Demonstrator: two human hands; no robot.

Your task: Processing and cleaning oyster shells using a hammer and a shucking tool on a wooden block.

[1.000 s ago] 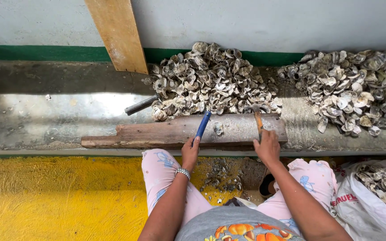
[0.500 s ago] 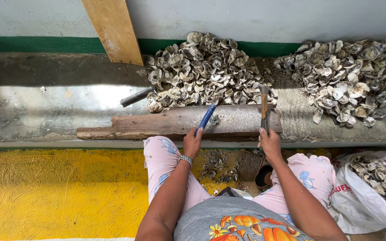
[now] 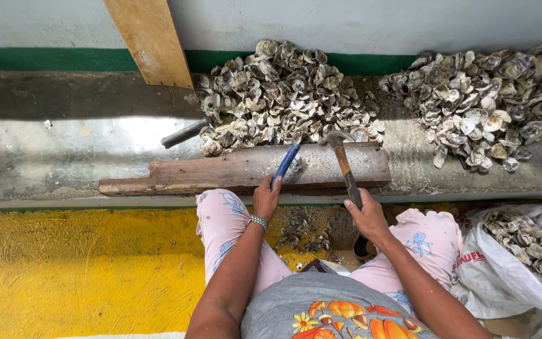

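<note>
Shell heaps take up most of the concrete ledge [image 3: 64,150] ahead of me: one big grey-white pile of oyster shells [image 3: 283,94] in the middle against the green-banded wall, a second pile [image 3: 490,100] off to my right. A pale wooden plank [image 3: 148,37] leans on the wall at the upper left. Below the ledge the floor is painted yellow [image 3: 64,270]. At my right knee sits a white sack [image 3: 509,276], its mouth open and full of shells, with red lettering on its side. A weathered wooden board [image 3: 221,172] lies flat along the ledge's front edge, just before the middle pile. My right hand [image 3: 368,216] is closed around the brown handle of a hammer [image 3: 345,164], whose metal head is raised over the board's right end. My left hand [image 3: 266,198] grips a blue-handled tool [image 3: 285,162], fingers curled shut, its tip slanting onto the board. A dark handle [image 3: 184,133] pokes out of the middle pile's left side
</note>
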